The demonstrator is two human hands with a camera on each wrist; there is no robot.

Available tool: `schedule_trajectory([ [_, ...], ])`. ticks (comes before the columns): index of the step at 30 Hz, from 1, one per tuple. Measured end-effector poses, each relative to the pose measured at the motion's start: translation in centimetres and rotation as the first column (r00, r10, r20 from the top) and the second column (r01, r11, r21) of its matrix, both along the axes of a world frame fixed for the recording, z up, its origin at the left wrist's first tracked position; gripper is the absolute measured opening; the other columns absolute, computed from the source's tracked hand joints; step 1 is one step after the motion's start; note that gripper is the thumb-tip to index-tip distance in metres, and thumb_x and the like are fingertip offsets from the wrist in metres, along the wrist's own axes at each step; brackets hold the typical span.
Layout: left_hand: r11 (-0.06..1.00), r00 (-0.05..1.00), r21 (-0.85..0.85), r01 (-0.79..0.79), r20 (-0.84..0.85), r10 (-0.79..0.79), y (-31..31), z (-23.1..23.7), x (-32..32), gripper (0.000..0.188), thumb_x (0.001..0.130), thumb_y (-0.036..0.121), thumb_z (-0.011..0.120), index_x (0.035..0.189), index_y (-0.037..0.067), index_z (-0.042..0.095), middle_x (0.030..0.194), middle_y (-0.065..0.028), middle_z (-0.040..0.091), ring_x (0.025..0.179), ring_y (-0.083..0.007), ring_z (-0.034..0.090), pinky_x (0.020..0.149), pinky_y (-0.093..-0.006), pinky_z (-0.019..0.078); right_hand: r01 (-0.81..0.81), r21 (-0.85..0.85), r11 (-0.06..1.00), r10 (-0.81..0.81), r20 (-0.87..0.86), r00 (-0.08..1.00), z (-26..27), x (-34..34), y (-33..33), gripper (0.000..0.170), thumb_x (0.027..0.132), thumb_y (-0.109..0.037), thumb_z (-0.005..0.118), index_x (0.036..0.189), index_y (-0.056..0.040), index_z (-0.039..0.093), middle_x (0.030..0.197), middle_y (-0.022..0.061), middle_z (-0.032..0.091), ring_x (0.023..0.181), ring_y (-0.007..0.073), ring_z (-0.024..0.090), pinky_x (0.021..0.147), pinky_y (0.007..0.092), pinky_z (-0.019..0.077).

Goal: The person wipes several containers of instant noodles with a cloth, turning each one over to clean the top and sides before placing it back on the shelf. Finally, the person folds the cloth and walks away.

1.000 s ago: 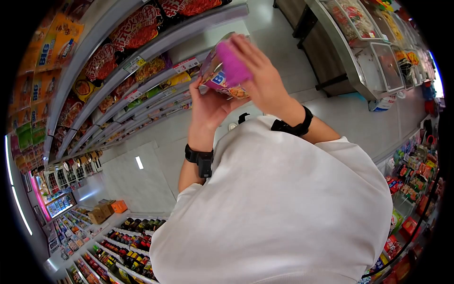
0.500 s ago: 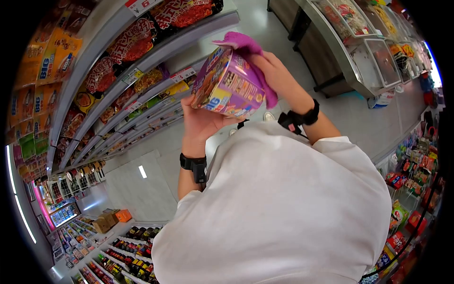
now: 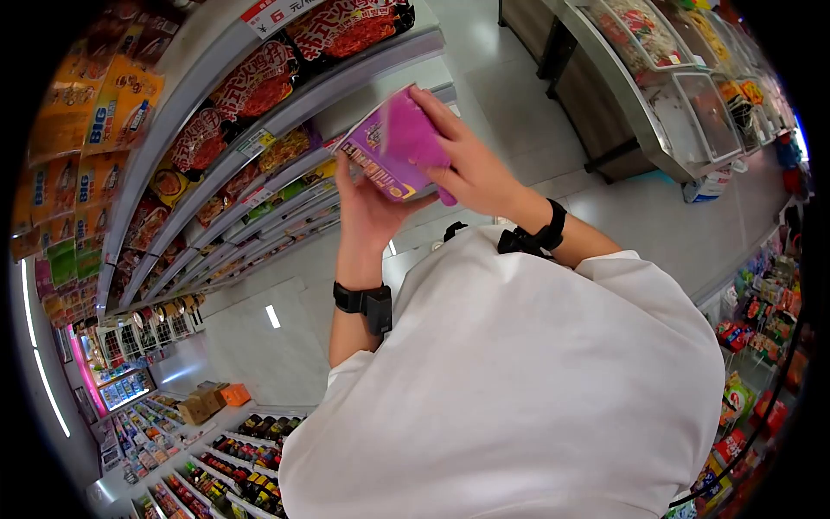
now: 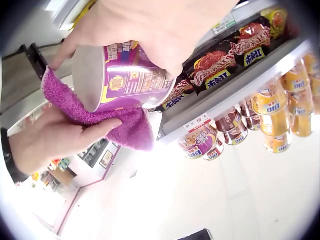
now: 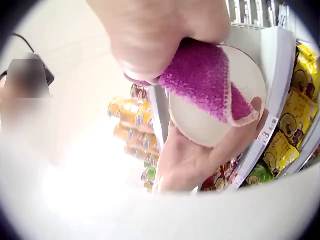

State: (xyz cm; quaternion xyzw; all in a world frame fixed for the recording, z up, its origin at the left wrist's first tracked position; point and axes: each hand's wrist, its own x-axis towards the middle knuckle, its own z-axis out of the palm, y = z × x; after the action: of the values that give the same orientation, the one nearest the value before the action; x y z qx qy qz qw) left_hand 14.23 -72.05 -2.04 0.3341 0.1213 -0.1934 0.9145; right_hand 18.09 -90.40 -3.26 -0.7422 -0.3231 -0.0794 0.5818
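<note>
My left hand [image 3: 372, 212] grips a purple instant noodle tub [image 4: 135, 80], fingers and thumb spread around its side. The tub is tilted, and its pale round end [image 5: 192, 122] shows in the right wrist view. A fuzzy purple cloth [image 4: 107, 117] lies against the tub, held by my right hand [image 3: 475, 169]. In the left wrist view the thumb of that hand lies on the cloth. In the right wrist view the cloth covers part of the round end, with one corner hanging near the left hand's fingers.
A shelf rack with red-and-black noodle packs [image 3: 251, 78] stands at the left, close to the hands. Orange tubs [image 4: 272, 112] are stacked beside it. A counter with clear bins [image 3: 705, 117] stands at the right. Bottles [image 3: 251, 454] fill shelves at the lower left.
The tub has been turned in the left hand, so another side faces up. The right hand and cloth have moved from the tub's far right side over onto its upper part.
</note>
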Motion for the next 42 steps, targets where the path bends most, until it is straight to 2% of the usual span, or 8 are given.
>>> schedule_trajectory([
  [4,0.990,0.985,0.124,-0.072,0.164,0.051,0.3,-1.3,0.1,0.094,0.083,0.082,0.031,0.152,0.017,0.026,0.154,-0.0104,0.031,0.142,-0.0337,0.032,0.115,-0.0557,0.0293,0.081,-0.114,0.990,-0.033,0.373,0.927,1.7,-0.8,0.5,0.059,0.078,-0.004,0.057,0.136,-0.0137,0.057,0.152,0.0185,0.036,0.136,0.0443,0.034,0.110,0.0504,0.0334],
  [17,0.999,0.772,0.006,0.042,0.634,-0.036,0.3,-4.5,0.3,0.104,0.076,0.085,0.045,0.154,0.021,0.020,0.157,-0.0094,0.027,0.143,-0.0315,0.031,0.116,-0.0495,0.0322,0.125,0.075,0.989,-0.143,0.327,0.934,5.0,-1.4,-0.9,0.055,0.080,-0.006,0.053,0.134,-0.0110,0.058,0.144,0.0158,0.048,0.131,0.0386,0.044,0.107,0.0461,0.0372],
  [27,0.975,0.972,-0.187,-0.118,0.180,0.152,0.2,-4.5,-0.6,0.101,0.073,0.080,0.056,0.149,0.016,0.035,0.152,-0.0081,0.037,0.138,-0.0306,0.038,0.113,-0.0501,0.0348,0.172,0.280,0.944,-0.190,0.038,0.981,3.5,0.6,-1.5,0.050,0.082,0.015,0.036,0.118,-0.0014,0.068,0.131,0.0144,0.059,0.110,0.0199,0.061,0.091,0.0245,0.0467],
  [29,0.730,0.983,-0.683,0.024,0.149,0.108,0.7,-6.1,-0.5,0.095,0.078,0.080,0.051,0.149,0.020,0.034,0.153,-0.0086,0.035,0.139,-0.0322,0.037,0.113,-0.0549,0.0332,0.160,0.323,0.933,-0.144,-0.074,0.987,2.9,1.1,-1.6,0.047,0.084,0.009,0.039,0.118,-0.0045,0.068,0.126,0.0148,0.062,0.111,0.0256,0.061,0.097,0.0304,0.0463],
  [32,0.973,0.965,-0.172,-0.151,0.188,0.183,-0.3,-4.2,-0.9,0.092,0.081,0.077,0.052,0.148,0.017,0.036,0.152,-0.0087,0.038,0.138,-0.0316,0.039,0.113,-0.0539,0.0324,-0.056,0.435,0.899,0.140,-0.165,0.976,3.3,0.8,-2.0,0.047,0.087,-0.002,0.039,0.129,0.0017,0.059,0.139,0.0191,0.052,0.124,0.0264,0.053,0.104,0.0331,0.0402],
  [36,0.956,0.969,-0.265,-0.126,0.172,0.175,-0.3,-4.0,-0.7,0.086,0.086,0.073,0.049,0.147,0.014,0.038,0.149,-0.0084,0.041,0.135,-0.0307,0.042,0.113,-0.0510,0.0329,0.020,0.221,0.975,-0.069,0.218,0.974,3.9,-0.7,-0.6,0.049,0.087,-0.011,0.048,0.134,-0.0032,0.056,0.146,0.0218,0.042,0.130,0.0417,0.046,0.109,0.0429,0.0362],
  [38,0.973,0.962,0.133,-0.187,0.227,0.154,-0.7,-2.4,-0.4,0.084,0.087,0.073,0.046,0.146,0.013,0.039,0.148,-0.0078,0.043,0.137,-0.0299,0.040,0.114,-0.0490,0.0315,0.104,0.138,0.985,-0.141,0.291,0.946,3.4,-0.6,-0.5,0.047,0.088,-0.014,0.050,0.133,-0.0038,0.057,0.145,0.0215,0.043,0.131,0.0417,0.045,0.109,0.0449,0.0362],
  [42,0.988,0.966,-0.024,-0.151,0.208,0.153,0.2,-1.5,-0.4,0.084,0.089,0.075,0.039,0.145,0.012,0.040,0.145,-0.0083,0.046,0.135,-0.0286,0.043,0.112,-0.0478,0.0350,0.210,0.049,0.976,-0.211,0.428,0.879,2.8,-0.9,0.2,0.044,0.089,-0.023,0.057,0.130,-0.0081,0.061,0.144,0.0188,0.047,0.133,0.0401,0.044,0.109,0.0494,0.0364],
])
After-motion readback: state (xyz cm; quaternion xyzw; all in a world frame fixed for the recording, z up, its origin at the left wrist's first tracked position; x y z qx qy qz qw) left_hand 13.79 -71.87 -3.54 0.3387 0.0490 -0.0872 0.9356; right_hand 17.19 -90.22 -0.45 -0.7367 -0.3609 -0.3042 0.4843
